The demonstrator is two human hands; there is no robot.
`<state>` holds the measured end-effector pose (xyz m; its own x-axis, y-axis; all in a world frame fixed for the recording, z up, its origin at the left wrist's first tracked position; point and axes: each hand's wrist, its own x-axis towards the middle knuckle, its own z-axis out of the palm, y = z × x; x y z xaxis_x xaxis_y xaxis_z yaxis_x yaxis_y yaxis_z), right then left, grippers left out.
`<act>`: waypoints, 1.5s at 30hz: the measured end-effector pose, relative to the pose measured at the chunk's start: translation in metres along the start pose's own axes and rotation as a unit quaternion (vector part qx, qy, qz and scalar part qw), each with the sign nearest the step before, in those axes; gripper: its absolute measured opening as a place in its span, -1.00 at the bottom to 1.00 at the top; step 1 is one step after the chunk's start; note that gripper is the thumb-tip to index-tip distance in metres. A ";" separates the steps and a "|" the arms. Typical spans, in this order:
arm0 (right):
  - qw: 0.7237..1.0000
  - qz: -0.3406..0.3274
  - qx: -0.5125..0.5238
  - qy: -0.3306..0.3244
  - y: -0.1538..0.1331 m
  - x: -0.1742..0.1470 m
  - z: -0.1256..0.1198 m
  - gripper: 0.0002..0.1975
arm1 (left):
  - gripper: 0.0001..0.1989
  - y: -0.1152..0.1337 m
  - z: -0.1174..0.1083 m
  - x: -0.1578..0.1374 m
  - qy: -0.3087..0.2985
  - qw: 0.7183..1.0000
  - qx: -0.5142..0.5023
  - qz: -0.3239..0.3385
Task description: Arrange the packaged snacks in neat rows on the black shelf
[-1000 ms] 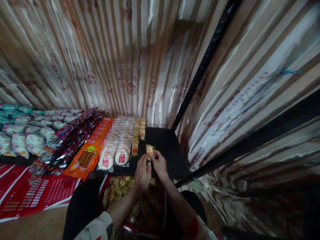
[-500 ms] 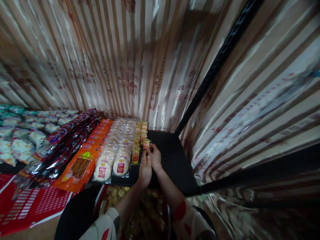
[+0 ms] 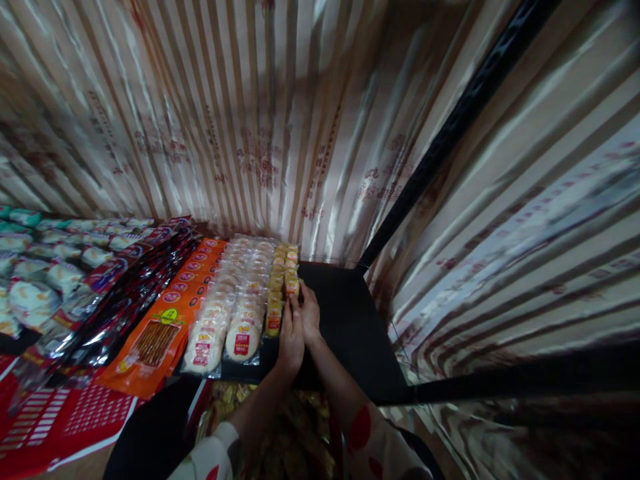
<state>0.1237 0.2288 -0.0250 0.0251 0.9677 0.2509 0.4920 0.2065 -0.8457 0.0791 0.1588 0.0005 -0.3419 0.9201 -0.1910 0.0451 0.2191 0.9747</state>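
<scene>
A small yellow snack packet (image 3: 292, 285) with a red-and-white label is at the near end of the right-hand column of packets on the black shelf. My left hand (image 3: 291, 340) has its fingertips on the packet's near edge. Close beside it, my right hand (image 3: 310, 313) grips the packet's right side, thumb and fingers drawn together. Just left stands a column of matching yellow packets (image 3: 273, 317). Beyond those lie overlapping rows of round white rice crackers (image 3: 243, 337) in clear wrappers. My fingertips partly cover the packet's lower edge.
Orange bags of stick snacks (image 3: 157, 333), dark shiny packets (image 3: 115, 313) and white-and-green packs (image 3: 35, 293) line the shelf (image 3: 350, 327) to the left. Below are a red basket (image 3: 75, 420) and a box of yellow packets (image 3: 285, 433). A black post (image 3: 425, 160) rises before the curtain (image 3: 280, 120).
The small yellow packet has come down from a slight tilt into line with its column, both hands moving with it. The view has shifted slightly.
</scene>
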 end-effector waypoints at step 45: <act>0.957 -0.063 -0.053 -0.279 -0.024 -0.208 0.018 -0.67 | -0.69 -0.128 -0.149 -0.105 0.125 0.960 0.219 -0.119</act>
<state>0.0911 0.0250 -0.0650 -0.4936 0.8691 0.0321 0.5467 0.3388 -0.7657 -0.0305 -0.0138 -0.0868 -0.6037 0.7320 -0.3158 0.3089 0.5799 0.7538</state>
